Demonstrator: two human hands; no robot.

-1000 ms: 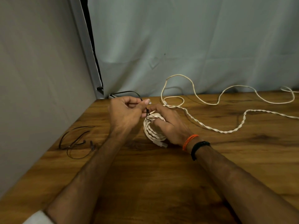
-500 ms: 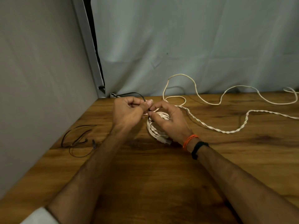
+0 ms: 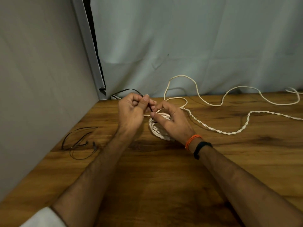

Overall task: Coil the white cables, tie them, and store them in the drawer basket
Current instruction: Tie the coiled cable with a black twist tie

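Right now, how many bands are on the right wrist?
2: an orange band nearer the right hand, and a black band just behind it toward the forearm. None seem hidden.

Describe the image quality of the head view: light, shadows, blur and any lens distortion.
Head view: dim, warm light; soft shadows beneath both forearms on the wooden table. Wide-angle bending tilts the grey corner post. The left hand, right hand and white coil are slightly soft; the black tie is thin and hard to trace.
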